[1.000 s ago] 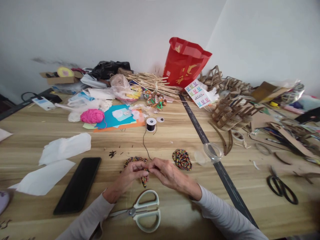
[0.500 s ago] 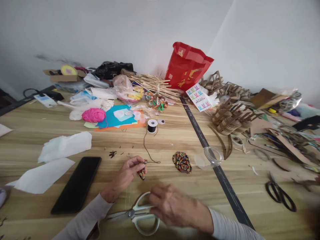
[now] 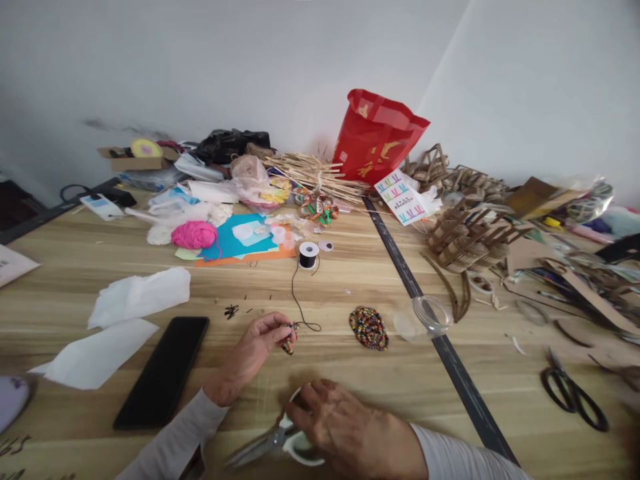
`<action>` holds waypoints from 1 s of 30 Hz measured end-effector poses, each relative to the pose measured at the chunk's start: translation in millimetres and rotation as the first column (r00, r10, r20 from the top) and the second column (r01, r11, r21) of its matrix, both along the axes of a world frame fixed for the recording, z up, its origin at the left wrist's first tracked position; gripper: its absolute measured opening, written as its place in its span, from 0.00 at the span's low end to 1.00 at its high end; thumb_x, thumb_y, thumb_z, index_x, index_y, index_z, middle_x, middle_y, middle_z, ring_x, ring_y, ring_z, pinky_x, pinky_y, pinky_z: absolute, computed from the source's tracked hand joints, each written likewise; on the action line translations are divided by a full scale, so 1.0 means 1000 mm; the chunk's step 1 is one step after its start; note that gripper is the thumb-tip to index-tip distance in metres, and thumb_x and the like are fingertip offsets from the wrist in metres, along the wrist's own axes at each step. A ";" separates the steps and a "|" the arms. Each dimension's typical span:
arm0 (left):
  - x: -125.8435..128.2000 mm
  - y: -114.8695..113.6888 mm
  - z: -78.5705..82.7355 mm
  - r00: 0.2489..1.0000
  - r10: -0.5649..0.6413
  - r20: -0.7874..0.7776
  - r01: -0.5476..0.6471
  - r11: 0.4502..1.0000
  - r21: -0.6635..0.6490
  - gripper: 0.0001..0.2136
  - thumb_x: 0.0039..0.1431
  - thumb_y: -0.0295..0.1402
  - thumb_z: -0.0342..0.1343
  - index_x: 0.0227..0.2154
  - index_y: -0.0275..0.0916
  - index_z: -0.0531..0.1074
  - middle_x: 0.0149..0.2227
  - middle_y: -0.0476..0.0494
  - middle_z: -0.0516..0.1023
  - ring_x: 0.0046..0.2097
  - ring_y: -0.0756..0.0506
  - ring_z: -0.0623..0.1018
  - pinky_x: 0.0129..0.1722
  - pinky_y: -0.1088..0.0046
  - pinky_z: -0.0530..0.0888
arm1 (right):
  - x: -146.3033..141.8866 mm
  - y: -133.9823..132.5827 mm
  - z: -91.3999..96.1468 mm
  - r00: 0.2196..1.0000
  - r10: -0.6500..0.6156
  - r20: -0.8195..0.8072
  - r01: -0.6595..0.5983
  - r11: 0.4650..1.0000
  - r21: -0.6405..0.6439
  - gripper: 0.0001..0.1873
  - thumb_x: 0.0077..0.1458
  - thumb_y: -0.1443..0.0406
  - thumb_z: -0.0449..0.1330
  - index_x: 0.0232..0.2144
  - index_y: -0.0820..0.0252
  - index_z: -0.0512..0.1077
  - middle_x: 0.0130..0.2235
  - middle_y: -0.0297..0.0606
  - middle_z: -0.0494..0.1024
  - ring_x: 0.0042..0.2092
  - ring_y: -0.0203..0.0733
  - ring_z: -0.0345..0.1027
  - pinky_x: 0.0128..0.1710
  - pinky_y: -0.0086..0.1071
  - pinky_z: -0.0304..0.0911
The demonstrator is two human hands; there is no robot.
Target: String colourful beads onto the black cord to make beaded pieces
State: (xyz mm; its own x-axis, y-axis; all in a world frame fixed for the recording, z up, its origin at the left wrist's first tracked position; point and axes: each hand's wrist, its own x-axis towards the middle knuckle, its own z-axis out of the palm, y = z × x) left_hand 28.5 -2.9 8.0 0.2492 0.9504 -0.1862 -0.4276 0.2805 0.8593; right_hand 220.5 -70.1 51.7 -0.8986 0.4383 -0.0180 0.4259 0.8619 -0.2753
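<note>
Between the thumb and fingers of my left hand point(image 3: 264, 341) is a small beaded strand point(image 3: 287, 345) in mixed colours. A black cord point(image 3: 294, 291) runs from it to a white spool point(image 3: 309, 255) of the same cord. My right hand point(image 3: 340, 420) is closed around the handles of white-handled scissors point(image 3: 270, 443), whose blades point left along the table. The hand hides part of the handles. To the right of my left hand lies a coiled heap of colourful beads point(image 3: 369, 328).
A black phone point(image 3: 163, 373) and white paper sheets point(image 3: 140, 297) lie at left. Black scissors point(image 3: 574, 390) rest at right, near small woven baskets point(image 3: 465, 237). Pink yarn point(image 3: 194, 235), blue paper point(image 3: 237, 239) and a red bag point(image 3: 377, 137) stand farther back. A clear round container point(image 3: 431, 315) sits right of the beads.
My right hand has closed on the scissors' handles, and the scissors have shifted and turned slightly. My left hand still pinches the beaded strand. The whole view has shifted a little.
</note>
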 end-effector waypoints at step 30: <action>0.004 0.007 -0.005 0.989 0.070 0.128 -0.062 0.996 -0.067 0.11 0.39 0.30 0.70 0.27 0.36 0.75 0.23 0.49 0.80 0.27 0.49 0.77 0.29 0.75 0.72 | 0.045 0.044 -0.055 0.624 -0.707 -0.333 -0.392 0.085 -0.916 0.35 0.38 0.53 0.72 0.47 0.57 0.67 0.33 0.32 0.69 0.28 0.30 0.61 0.27 0.24 0.56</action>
